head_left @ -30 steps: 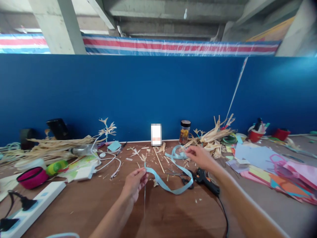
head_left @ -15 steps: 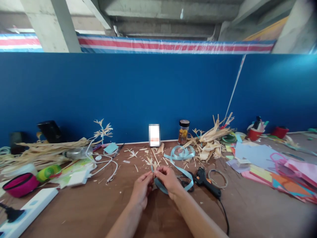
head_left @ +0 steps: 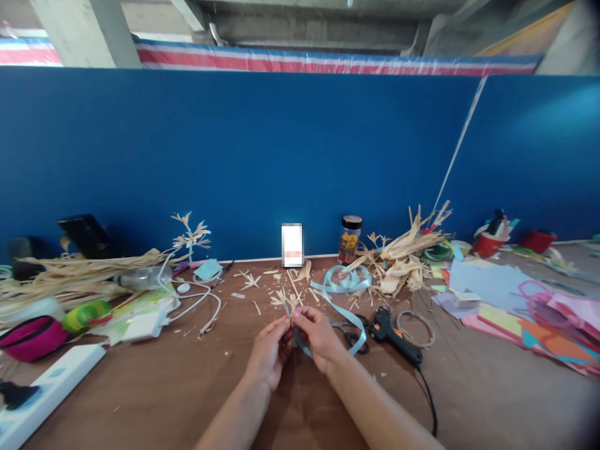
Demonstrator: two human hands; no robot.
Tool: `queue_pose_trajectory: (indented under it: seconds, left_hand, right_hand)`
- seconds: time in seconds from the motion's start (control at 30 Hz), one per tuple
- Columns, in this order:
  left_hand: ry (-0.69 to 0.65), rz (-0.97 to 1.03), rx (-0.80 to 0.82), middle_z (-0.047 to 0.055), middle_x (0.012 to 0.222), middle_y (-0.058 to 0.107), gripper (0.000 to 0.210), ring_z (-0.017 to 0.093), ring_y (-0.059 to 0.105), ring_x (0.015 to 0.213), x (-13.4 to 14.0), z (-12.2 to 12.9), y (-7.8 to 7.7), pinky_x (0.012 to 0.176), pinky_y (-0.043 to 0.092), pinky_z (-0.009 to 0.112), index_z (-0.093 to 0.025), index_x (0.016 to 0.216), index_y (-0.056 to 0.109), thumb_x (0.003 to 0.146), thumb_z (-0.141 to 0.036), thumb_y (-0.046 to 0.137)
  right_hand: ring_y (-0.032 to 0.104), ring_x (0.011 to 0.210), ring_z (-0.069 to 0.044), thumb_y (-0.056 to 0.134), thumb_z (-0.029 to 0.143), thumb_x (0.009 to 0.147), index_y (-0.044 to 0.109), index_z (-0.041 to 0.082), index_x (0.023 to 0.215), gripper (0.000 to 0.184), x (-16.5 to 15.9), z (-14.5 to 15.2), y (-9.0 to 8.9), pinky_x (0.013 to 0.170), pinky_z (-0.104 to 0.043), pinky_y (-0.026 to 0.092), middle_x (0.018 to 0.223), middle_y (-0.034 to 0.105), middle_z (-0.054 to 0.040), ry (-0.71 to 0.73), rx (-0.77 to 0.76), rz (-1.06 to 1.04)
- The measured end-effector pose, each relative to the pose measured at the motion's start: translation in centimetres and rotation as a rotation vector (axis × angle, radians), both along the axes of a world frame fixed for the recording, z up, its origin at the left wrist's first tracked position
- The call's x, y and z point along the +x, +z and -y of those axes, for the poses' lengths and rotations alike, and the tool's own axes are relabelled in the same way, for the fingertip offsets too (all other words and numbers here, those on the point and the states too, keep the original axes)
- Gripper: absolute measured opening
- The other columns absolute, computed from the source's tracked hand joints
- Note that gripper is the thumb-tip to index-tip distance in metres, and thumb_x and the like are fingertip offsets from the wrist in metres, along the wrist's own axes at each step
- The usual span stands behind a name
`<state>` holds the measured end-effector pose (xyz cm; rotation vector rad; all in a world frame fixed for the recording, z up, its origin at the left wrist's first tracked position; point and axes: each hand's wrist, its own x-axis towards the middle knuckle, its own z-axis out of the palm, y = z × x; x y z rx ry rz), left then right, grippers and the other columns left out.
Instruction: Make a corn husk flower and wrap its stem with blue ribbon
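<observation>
Close together above the brown table, my left hand [head_left: 273, 344] and my right hand [head_left: 315, 332] pinch a small flower of dry husk strips [head_left: 282, 300] by its stem. Pale pointed petals stick up past the fingertips, and a bit of light blue wraps the stem. A light blue ribbon [head_left: 344, 320] runs from a loose coil behind down beside my right hand; whether the fingers grip its end is hidden. Black-handled scissors [head_left: 351, 340] lie partly under the ribbon. To their right rests a black glue gun [head_left: 396, 337] with its cord.
Husk scraps [head_left: 250, 280] litter the table's middle. A lidded jar [head_left: 350, 240] and a husk pile [head_left: 403, 262] stand back right, with coloured paper [head_left: 487, 284] beyond. At left are a finished-looking husk flower stem [head_left: 191, 237], white cable [head_left: 218, 306] and power strip [head_left: 51, 394].
The camera view has tilted slightly downward, so the background sits higher. Both hands stay pinched together at the husk flower, with only a slight shift of the fingers.
</observation>
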<state>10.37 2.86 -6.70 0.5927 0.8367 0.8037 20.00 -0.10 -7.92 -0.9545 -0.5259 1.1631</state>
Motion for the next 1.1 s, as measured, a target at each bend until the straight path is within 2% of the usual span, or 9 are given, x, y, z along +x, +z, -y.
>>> queue_pose_trajectory:
  seconds: [0.2, 0.53, 0.77, 0.93, 1.1]
  left_hand:
    - [-0.014, -0.021, -0.001, -0.001, 0.058, 0.061, 0.011, 0.005, 0.054, 0.047, 0.04, 0.09, -0.04, 0.042, 0.043, 0.012, -0.014, 0.08, 0.062, 0.069, -0.013, 0.06]
    - [-0.067, -0.024, 0.013, 0.001, 0.059, 0.062, 0.012, 0.006, 0.055, 0.048, -0.18, -0.01, -0.18, 0.042, 0.042, 0.013, -0.014, 0.081, 0.063, 0.069, -0.014, 0.061]
    - [-0.045, -0.049, 0.122, 0.001, 0.06, 0.061, 0.012, 0.005, 0.052, 0.048, -0.13, 0.32, 0.0, 0.044, 0.041, 0.012, -0.012, 0.076, 0.065, 0.064, -0.014, 0.066]
    - [-0.07, -0.052, 0.145, 0.001, 0.06, 0.062, 0.021, 0.004, 0.05, 0.047, -0.13, 0.5, 0.21, 0.044, 0.04, 0.012, -0.012, 0.079, 0.067, 0.059, -0.019, 0.07]
    - [-0.106, -0.012, 0.152, 0.004, 0.069, 0.066, 0.028, 0.007, 0.055, 0.057, -0.36, 0.62, 0.48, 0.053, 0.044, 0.015, -0.013, 0.083, 0.068, 0.057, -0.02, 0.072]
  right_hand:
    - [0.046, 0.046, -0.006, 0.073, 0.034, 0.053, 0.055, 0.015, 0.066, 0.03, 0.12, -0.15, -0.08, 0.044, -0.016, 0.033, 0.054, 0.055, 0.0041, -0.037, -0.007, 0.021]
    - [0.049, 0.048, -0.007, 0.072, 0.035, 0.054, 0.055, 0.016, 0.069, 0.03, 0.27, 0.07, -0.25, 0.048, -0.019, 0.037, 0.056, 0.055, 0.0038, -0.01, 0.011, 0.024]
    - [0.048, 0.049, -0.006, 0.071, 0.03, 0.057, 0.055, 0.016, 0.071, 0.026, 0.27, 0.35, -0.21, 0.047, -0.017, 0.035, 0.057, 0.055, 0.004, 0.012, 0.02, -0.008]
    - [0.048, 0.05, -0.005, 0.071, 0.026, 0.058, 0.055, 0.015, 0.069, 0.023, 0.31, 0.48, -0.01, 0.05, -0.016, 0.036, 0.057, 0.054, 0.0044, 0.02, 0.04, -0.035]
    - [0.048, 0.051, -0.006, 0.072, 0.027, 0.055, 0.055, 0.016, 0.07, 0.026, 0.51, 0.59, 0.05, 0.049, -0.017, 0.035, 0.06, 0.055, 0.0041, 0.019, 0.031, -0.044]
